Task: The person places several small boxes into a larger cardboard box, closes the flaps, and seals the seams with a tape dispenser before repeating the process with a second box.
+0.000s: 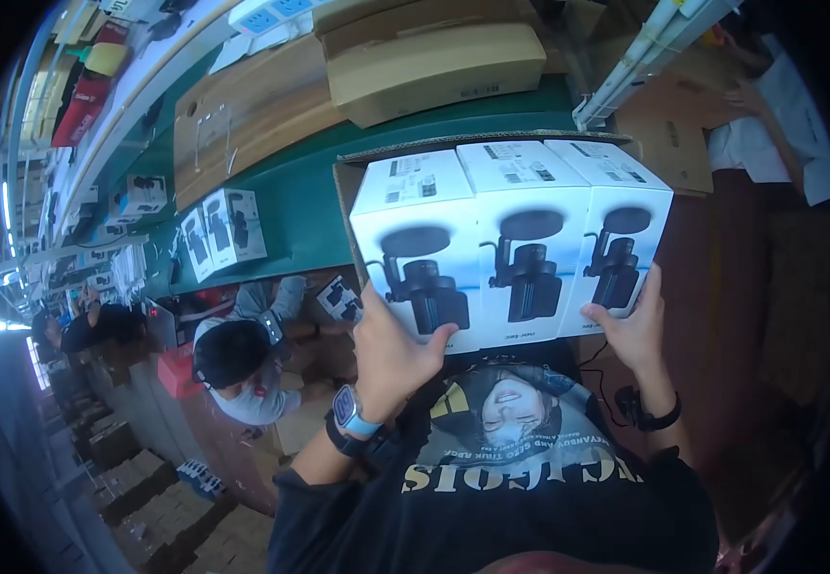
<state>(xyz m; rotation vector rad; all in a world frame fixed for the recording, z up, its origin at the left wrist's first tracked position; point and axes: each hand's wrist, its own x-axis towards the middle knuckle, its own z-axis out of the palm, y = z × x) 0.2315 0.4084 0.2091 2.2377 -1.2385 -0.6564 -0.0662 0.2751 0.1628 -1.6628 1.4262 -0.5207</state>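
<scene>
A person presses a row of three white boxes between two bare hands, seen from above at a green worktop (300, 206). The left hand (391, 349) grips the lower left corner of the left box (415, 244), its fingers wrapped behind the box and the thumb lying across the printed front. The right hand (630, 330) clasps the lower right corner of the right box (616, 239), its fingers closed against that box's side. The middle box (525, 239) sits squeezed between the other two, touching both. Each box shows a dark picture of a device on its white front.

The three boxes are held upright, side by side, in front of the person's chest and just over the open brown carton (346, 187) that stands on the worktop; the carton's flaps show behind and to the left of the row. A watch with a light blue strap (350, 413) is on the left wrist, and a black band (649, 413) circles the right.

Farther along the worktop to the left stand more white boxes of the same kind (224, 230). A flat brown carton (434, 67) lies beyond the open one. Below the worktop's left edge, another person in a dark cap (233, 354) bends over stacked cartons.
</scene>
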